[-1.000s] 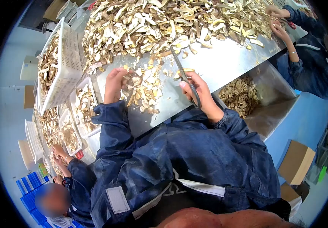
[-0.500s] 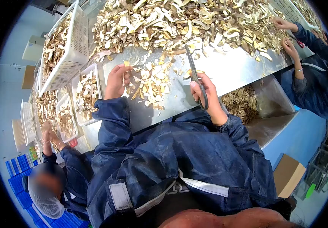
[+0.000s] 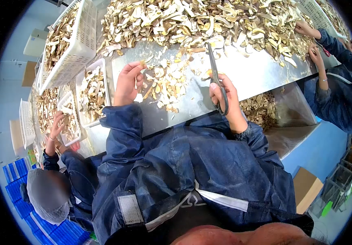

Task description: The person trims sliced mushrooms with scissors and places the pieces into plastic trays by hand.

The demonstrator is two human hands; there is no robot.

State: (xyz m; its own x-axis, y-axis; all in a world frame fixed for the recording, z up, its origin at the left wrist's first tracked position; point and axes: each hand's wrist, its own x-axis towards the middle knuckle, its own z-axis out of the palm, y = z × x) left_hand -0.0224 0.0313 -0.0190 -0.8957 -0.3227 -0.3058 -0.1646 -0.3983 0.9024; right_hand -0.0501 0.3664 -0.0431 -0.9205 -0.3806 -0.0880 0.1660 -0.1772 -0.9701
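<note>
My left hand (image 3: 129,83) is closed in a pinch above the metal table, its thumb and forefinger on a small yellowish slice of dried mushroom (image 3: 143,64). Black scissors (image 3: 214,64) are in my right hand (image 3: 227,98), the fingers wrapped round the handles and the blades pointing away from me, close together. Between the two hands lies a loose scatter of small mushroom pieces (image 3: 171,81). Beyond them, a large heap of sliced dried mushrooms (image 3: 184,24) covers the far part of the table.
To the left stand a white crate (image 3: 87,38) and white trays (image 3: 106,87) of mushroom slices. A co-worker's hand (image 3: 56,125) is over the smaller tray. At right, another person's hands (image 3: 315,55) touch the heap. Under the table edge sits a lined bin (image 3: 294,102) containing mushrooms.
My left hand has lifted its pinched slice slightly and turned a little. The scissors stay in my right hand. At the left, the co-worker's hand has moved up over the small tray.
</note>
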